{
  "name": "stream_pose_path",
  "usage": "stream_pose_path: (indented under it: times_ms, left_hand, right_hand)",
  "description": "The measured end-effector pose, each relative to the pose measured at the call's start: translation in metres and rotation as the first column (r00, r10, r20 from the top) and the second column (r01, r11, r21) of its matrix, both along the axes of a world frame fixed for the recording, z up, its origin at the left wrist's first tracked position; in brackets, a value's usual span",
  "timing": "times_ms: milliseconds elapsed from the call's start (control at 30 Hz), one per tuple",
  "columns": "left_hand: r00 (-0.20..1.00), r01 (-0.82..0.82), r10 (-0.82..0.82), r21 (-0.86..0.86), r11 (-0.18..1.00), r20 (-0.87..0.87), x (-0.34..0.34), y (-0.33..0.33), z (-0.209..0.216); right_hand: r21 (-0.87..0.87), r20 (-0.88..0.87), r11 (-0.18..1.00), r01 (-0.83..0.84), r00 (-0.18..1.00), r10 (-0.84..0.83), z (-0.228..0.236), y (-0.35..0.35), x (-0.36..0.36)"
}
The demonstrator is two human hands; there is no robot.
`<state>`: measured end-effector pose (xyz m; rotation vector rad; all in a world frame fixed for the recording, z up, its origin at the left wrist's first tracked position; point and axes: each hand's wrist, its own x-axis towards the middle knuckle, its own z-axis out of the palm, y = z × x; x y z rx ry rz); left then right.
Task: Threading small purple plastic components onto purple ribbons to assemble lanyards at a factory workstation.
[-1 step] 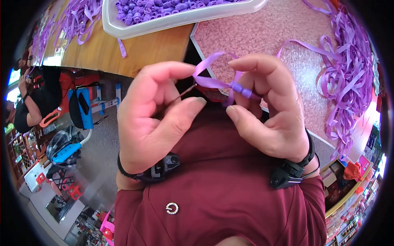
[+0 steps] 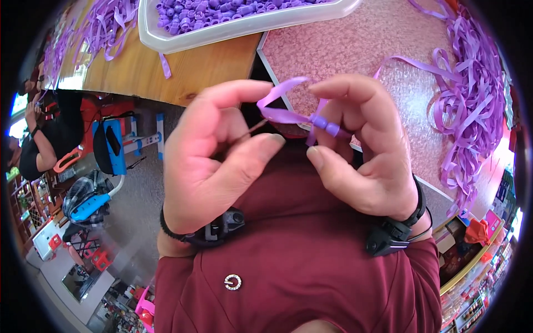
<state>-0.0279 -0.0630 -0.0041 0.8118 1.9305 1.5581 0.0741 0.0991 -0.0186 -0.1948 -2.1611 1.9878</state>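
A loop of purple ribbon [image 2: 284, 116] is stretched between my two hands, in front of my chest. Its right end passes into small purple plastic pieces [image 2: 327, 126], which sit against the curled fingers of my right hand [image 2: 369, 152]. That hand's index finger and thumb stand apart, while its other fingers close around the ribbon end. My left hand [image 2: 208, 161] has its fingers curled round a thin brownish rod [image 2: 257, 126] whose tip reaches the left side of the loop. The left index fingertip lies close to the ribbon. The rod's other end is hidden.
A translucent tub [image 2: 250, 28] of purple plastic pieces stands at the top on a wooden table [image 2: 214, 69]. Tangled purple ribbons [image 2: 469, 105] hang over the pinkish table [image 2: 355, 47] at right; more ribbons [image 2: 111, 25] lie top left. Another person [image 2: 50, 133] is at far left.
My left hand has shifted slightly to the right, toward my right hand. The ribbon loop has slackened and bends more. The right hand has hardly moved.
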Motion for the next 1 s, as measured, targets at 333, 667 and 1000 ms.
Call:
stream_pose_path:
  times_ms: [333, 667, 1000]
  left_hand:
    - [0.912, -0.109, 0.003, 0.235, 0.966, 0.409, -0.023, -0.02, -0.006]
    - [0.667, -0.739, 0.721, 0.286, 0.61, 0.186, -0.112, -0.053, 0.086]
    - [0.628, -0.353, 0.406, 0.222, 0.909, -0.664, -0.267, -0.038, 0.219]
  right_hand:
    - [0.236, -0.111, 0.969, -0.079, 0.988, 0.107, 0.004, 0.024, 0.008]
    - [0.175, 0.025, 0.858, 0.483, 0.869, -0.494, 0.026, 0.087, 0.028]
    - [0.167, 0.166, 0.915, 0.366, 0.905, -0.392, 0.0, 0.102, 0.029]
